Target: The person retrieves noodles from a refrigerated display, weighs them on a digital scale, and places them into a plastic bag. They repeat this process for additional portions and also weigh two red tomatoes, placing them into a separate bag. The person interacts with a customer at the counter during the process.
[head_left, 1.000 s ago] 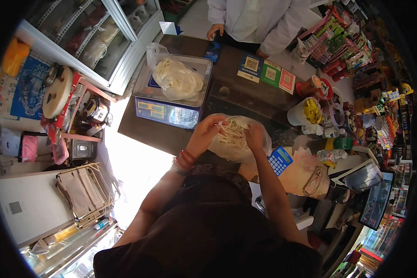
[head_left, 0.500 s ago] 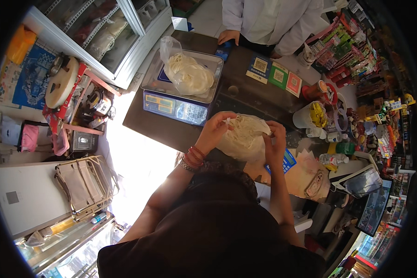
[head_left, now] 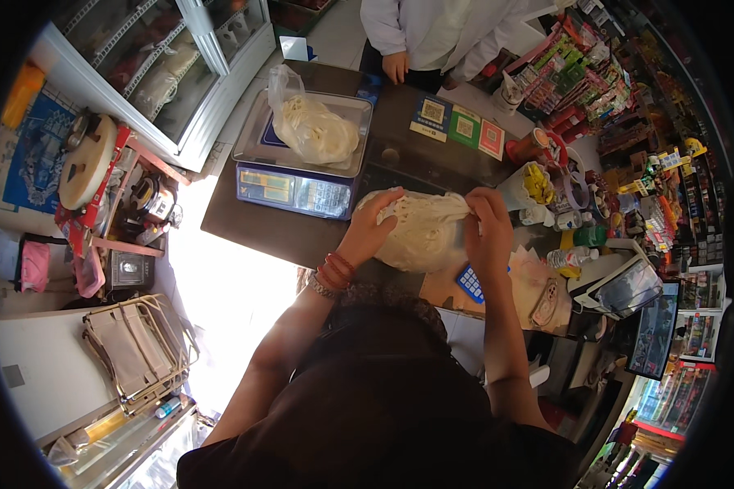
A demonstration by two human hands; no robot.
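A clear plastic bag of pale noodles (head_left: 422, 236) rests at the near edge of the dark counter in front of me. My left hand (head_left: 370, 230) holds its left side, thumb and fingers curled at the upper rim. At the upper right corner, my right hand (head_left: 488, 232) pinches the gathered plastic. Another plastic bag of noodles (head_left: 316, 130) sits on the metal pan of a blue weighing scale (head_left: 294, 191), left of my hands. A blue calculator (head_left: 470, 283) lies beneath my right wrist, partly hidden.
Across the dark counter (head_left: 245, 210) stands a person in a white top (head_left: 432, 33). Printed code cards (head_left: 465, 124) lie on the far side. To the right are a white tub (head_left: 523, 186), a phone (head_left: 545, 301) and a tablet on a stand (head_left: 625, 287). A glass-door fridge (head_left: 159, 77) stands at left.
My left hand has shifted from pinching the bag's rim to a wider hold on its left side. The right hand draws the plastic together. The other person's hand has left the counter.
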